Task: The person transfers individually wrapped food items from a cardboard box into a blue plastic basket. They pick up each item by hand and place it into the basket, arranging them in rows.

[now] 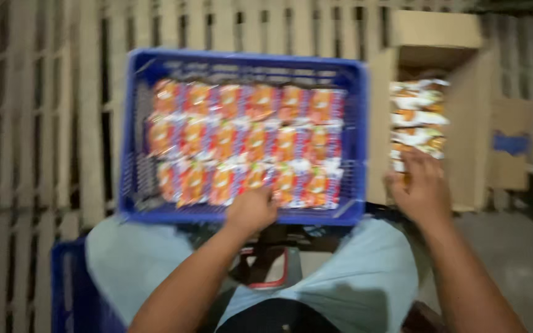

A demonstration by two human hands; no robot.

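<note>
Blue crate [132,132]: on my lap, filled with rows of orange snack packets [245,145]. My left hand [252,210] rested curled on its near row. My right hand [422,188] reached into the cardboard box [464,123], fingers on stacked packets [417,117]; grip unclear through blur.

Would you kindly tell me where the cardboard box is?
In the head view, the cardboard box stands right of the blue crate, with the right hand at its packets.
</note>
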